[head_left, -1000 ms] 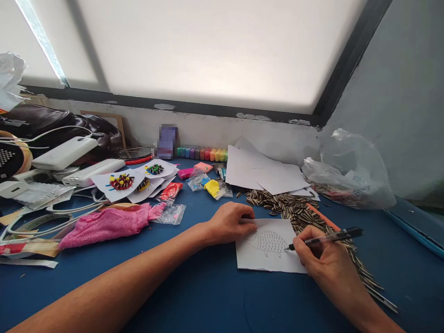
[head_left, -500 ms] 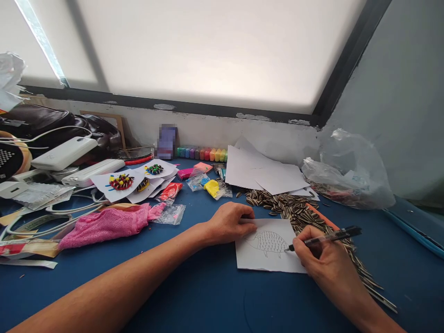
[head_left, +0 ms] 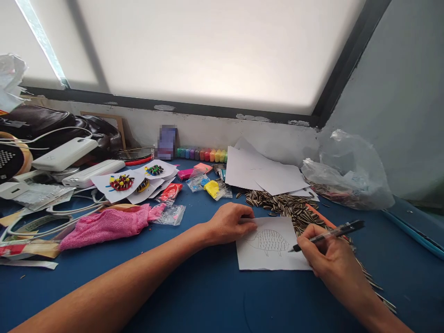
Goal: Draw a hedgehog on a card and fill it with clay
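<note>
On the blue table lies a small white sheet of paper (head_left: 256, 260) with a line drawing of a hedgehog-like animal (head_left: 272, 241), its body filled with short marks. My left hand (head_left: 231, 223) rests on the sheet's upper left corner, fingers curled and thumb along the paper, holding it down. In my right hand (head_left: 328, 256) is a black pen (head_left: 335, 232), gripped between thumb and fingers. The pen's tip is just right of the animal's rear, close to the paper; I cannot tell if it touches. Striped sunflower seeds (head_left: 294, 210) lie behind the sheet and partly under my right hand.
White sheets (head_left: 263, 169) lie behind the seeds, beside a clear plastic bag (head_left: 354, 171). Left are a pink cloth (head_left: 107, 225), decorated paper pieces (head_left: 120, 182), white power banks (head_left: 65, 152) and cables. Bagged yellow clay (head_left: 211, 188) and a row of coloured clay blocks (head_left: 201, 154) sit further back.
The pen tip has shifted slightly right, off the animal's rear outline, with my right hand moving along. The sheet has moved very slightly; my left hand stays in place.
</note>
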`<action>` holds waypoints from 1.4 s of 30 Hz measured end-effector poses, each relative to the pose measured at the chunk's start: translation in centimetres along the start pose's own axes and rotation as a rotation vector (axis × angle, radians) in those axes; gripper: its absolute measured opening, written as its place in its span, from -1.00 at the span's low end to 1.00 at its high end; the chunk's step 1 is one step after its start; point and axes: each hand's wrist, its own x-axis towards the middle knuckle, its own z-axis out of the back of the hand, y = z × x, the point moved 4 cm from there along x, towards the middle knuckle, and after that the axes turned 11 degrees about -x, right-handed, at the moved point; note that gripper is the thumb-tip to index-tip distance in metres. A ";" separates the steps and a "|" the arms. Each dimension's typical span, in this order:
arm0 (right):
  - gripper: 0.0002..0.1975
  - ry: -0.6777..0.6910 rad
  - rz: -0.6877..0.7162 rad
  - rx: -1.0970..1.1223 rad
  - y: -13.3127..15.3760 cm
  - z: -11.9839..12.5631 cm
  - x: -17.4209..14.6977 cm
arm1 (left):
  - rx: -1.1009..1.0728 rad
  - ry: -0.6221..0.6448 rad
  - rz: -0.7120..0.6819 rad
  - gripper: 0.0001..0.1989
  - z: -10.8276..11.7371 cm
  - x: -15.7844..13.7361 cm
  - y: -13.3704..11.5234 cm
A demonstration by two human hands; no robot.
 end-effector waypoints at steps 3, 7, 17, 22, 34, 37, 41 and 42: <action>-0.64 -0.021 0.012 0.014 -0.5 0.8 0.3 | -0.104 -0.015 -0.022 -0.87 0.1 0.0 0.0; -0.60 -0.042 0.012 0.079 -1.1 1.5 0.4 | -0.262 -0.055 -0.097 -0.82 0.2 -0.1 -0.1; -0.59 -0.064 0.111 0.124 -1.2 1.8 0.3 | -0.287 -0.203 -0.220 -0.68 0.6 -0.1 0.0; -0.56 -0.139 0.090 0.122 -1.7 1.6 0.2 | -0.347 -0.197 -0.201 -0.66 0.8 0.0 -0.2; -0.63 -0.120 0.200 0.011 -1.4 1.0 0.4 | -0.349 -0.241 -0.171 -0.67 0.8 0.3 0.2; -0.63 -0.076 0.196 0.028 -1.6 0.7 0.3 | -0.311 -0.232 -0.164 -0.68 0.7 0.3 0.4; -0.65 -0.076 0.237 0.010 -1.8 0.7 0.3 | -0.295 -0.207 -0.150 -0.68 0.6 0.2 0.5; -0.65 -0.081 0.245 0.000 -1.8 0.8 0.3 | -0.298 -0.204 -0.145 -0.68 0.6 0.2 0.5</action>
